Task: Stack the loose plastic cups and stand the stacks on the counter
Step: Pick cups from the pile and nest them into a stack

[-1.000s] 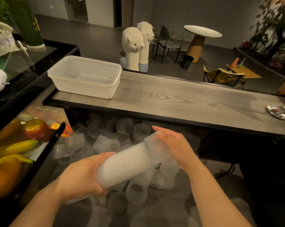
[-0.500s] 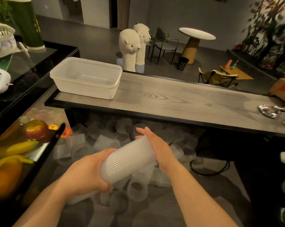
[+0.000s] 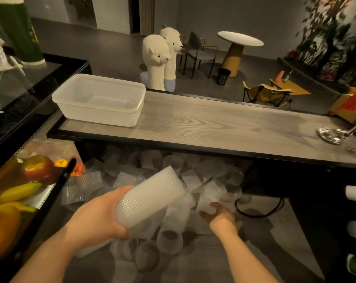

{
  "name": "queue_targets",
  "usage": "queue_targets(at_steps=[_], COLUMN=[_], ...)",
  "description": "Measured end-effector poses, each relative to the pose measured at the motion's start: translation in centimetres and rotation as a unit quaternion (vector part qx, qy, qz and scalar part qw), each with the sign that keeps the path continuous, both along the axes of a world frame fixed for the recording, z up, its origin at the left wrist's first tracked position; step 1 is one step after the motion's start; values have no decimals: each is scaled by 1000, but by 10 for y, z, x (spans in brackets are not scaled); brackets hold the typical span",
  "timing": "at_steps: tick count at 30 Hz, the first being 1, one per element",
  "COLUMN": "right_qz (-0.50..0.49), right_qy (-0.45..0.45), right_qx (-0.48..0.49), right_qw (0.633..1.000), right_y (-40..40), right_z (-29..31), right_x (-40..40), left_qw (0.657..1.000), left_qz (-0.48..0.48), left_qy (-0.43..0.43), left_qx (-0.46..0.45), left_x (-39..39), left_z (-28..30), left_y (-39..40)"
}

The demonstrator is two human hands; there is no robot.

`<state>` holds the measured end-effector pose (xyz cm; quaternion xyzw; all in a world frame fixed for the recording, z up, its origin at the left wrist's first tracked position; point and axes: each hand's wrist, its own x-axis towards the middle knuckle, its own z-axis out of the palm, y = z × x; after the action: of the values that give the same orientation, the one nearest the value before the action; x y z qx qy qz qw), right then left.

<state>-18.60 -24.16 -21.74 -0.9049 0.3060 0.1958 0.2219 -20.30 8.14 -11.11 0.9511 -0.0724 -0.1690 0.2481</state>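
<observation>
We see the left hand curled round the lower end of a stack of ribbed plastic cups, which it holds tilted, its upper end pointing up and to the right, above the lower surface. The right hand reaches down into the pile of loose cups and its fingers close on a single cup, just beside the free end of the stack but apart from it. The loose cups lie scattered, most on their sides, across the lower wood-grain surface beneath the overhanging edge of the counter; none of them stands on the counter. On the counter's left end we note a translucent rectangular tub, and at its right end a shiny metal object too blurred for us to identify. At the left edge a tray holds an apple and bananas. Beyond the counter two plush alpacas stand side by side on the floor, with a round table and chairs farther back. A black cable loops on the lower surface to the right of the right hand.
</observation>
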Motion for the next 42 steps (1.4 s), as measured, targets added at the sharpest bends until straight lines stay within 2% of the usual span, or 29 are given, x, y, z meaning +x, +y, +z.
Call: queue_targets(at_steps=[3, 6, 8, 10, 12, 13, 14, 17, 22, 25, 30, 33, 34, 36, 38, 40, 42], right_qz=[-3, -31, -68, -63, -41, -23, -4, 50, 82, 104, 177, 90, 53, 29, 112, 228, 269], right_qy=[-31, -123, -228, -305, -322, -311, -295, -257, -215, -263, -217, -240, -260, -263, -160, -54, -17], right_qx=[35, 81, 208, 332, 444, 478, 484, 436, 419, 414, 462, 516, 494, 366, 253, 166, 100], right_qw=[999, 989, 949, 891, 835, 821, 824, 861, 878, 865, 842, 817, 828, 892, 947, 958, 958], right_y=[-3, -8, -12, -14, -13, -12, -9, -4, -7, -4, 8, 8, 10, 15, 25, 39, 52], right_z=[-3, 10, 27, 50, 74, 83, 89, 98, 109, 113, 119, 109, 103, 87, 67, 46, 28], right_x=[9, 7, -1, -11, -18, -21, -22, -23, -25, -19, -13, -1, 3, 3, -6, -14, -15], left_qw=[1000, 1000, 999, 999, 998, 998, 997, 997, 998, 997, 998, 999, 1000, 999, 999, 999, 999], left_qz=[-10, -17, -29, -43, -55, -60, -65, -71, -70, -74, -63, -33, -15, 19, 33, 38, 46], left_qy=[0, 2, 5, 8, 7, 6, 6, 2, -7, -10, -14, -16, -19, -26, -31, -26, -28], left_qx=[8, 21, 27, 28, 34, 34, 30, 5, -8, -6, -17, -13, -18, -23, -12, -5, -5], left_x=[2, 7, 10, 11, 13, 14, 15, 17, 19, 16, 12, 14, 15, 15, 14, 11, 8], left_z=[4, 5, 5, 6, 6, 7, 7, 11, 19, 18, 16, 17, 17, 17, 17, 17, 17], left_y=[-3, -4, -8, -15, -23, -27, -31, -43, -50, -55, -59, -51, -47, -39, -29, -20, -13])
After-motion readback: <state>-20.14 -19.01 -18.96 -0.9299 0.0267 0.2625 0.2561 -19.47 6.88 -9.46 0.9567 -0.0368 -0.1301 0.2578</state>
